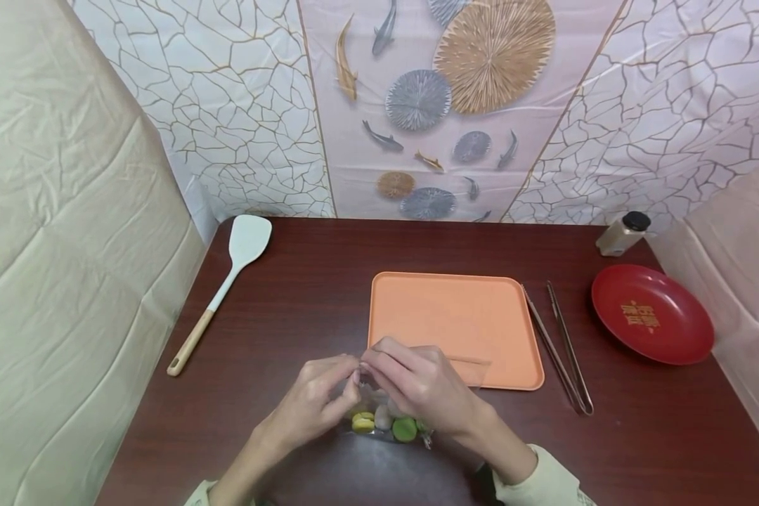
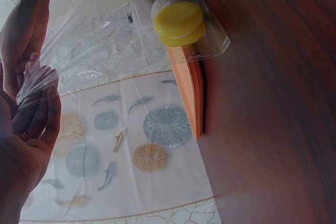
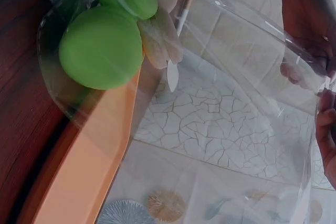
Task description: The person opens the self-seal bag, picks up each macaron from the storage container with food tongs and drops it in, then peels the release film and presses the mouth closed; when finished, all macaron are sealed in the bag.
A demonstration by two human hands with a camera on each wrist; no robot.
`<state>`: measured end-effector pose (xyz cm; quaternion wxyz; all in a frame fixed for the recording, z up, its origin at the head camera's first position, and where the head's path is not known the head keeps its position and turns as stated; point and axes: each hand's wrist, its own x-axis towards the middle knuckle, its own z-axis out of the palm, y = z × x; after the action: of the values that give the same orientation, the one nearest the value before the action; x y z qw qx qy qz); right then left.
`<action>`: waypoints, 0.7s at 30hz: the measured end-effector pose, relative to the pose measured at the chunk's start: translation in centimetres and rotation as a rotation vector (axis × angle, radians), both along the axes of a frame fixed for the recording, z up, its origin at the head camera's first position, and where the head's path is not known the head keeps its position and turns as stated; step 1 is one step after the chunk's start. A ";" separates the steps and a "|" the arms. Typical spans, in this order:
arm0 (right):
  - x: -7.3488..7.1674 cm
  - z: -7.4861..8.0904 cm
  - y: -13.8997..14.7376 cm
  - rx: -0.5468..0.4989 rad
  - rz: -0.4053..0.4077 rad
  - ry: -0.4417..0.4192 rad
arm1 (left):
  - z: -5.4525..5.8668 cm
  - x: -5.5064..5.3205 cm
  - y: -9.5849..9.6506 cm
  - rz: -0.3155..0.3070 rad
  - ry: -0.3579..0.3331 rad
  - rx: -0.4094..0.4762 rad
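Near the table's front, my left hand (image 1: 316, 397) and right hand (image 1: 425, 385) meet, fingertips together, pinching the gathered top of a clear plastic bag (image 2: 100, 40). Folds bunch up at the fingers in the left wrist view. In the bottom of the bag lie round macaron-like pieces: a yellow one (image 1: 363, 422), a pale greyish one (image 1: 383, 418) and green ones (image 3: 101, 48). The right hand partly covers the bag in the head view. Just beyond the hands lies an orange tray (image 1: 443, 309), which the bag's clear film overlaps.
Metal tongs (image 1: 566, 351) lie right of the tray. Farther right are a red plate (image 1: 670, 309) and a black-capped jar (image 1: 623, 234). A white spatula (image 1: 234, 267) with a wooden handle lies at the left. Fabric walls (image 1: 259, 105) border the brown table (image 1: 291, 295).
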<state>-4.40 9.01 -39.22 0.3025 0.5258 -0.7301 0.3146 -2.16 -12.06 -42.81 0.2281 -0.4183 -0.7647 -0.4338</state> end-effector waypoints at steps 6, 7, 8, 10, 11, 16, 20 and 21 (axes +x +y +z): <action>0.2 -0.6 -0.6 -0.064 -0.039 0.066 | -0.2 0.0 0.1 -0.015 0.036 0.028; 0.2 -0.8 -0.7 -0.086 -0.041 0.063 | -0.3 0.0 0.0 -0.017 0.043 0.032; 0.2 -0.9 -0.9 -0.109 -0.041 0.058 | -0.3 0.0 0.0 -0.020 0.052 0.037; 0.2 -1.2 -1.2 -0.151 -0.038 0.050 | -0.4 0.0 0.0 -0.019 0.060 0.042; 0.2 -1.3 -1.3 -0.170 -0.036 0.046 | -0.4 0.0 -0.1 -0.018 0.065 0.044; 0.1 -1.3 -1.6 -0.280 -0.013 -0.045 | -0.5 0.2 -0.2 -0.008 0.092 0.058; -0.1 -1.0 -1.4 -0.366 -0.007 -0.154 | -0.5 0.3 -0.4 0.002 0.065 0.054; -0.1 -0.9 -1.2 -0.376 -0.013 -0.172 | -0.5 0.3 -0.5 0.004 0.058 0.055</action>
<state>-4.54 7.76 -40.07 0.3341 0.4263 -0.6851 0.4871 -1.84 -12.52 -43.33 0.2625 -0.4228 -0.7464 -0.4418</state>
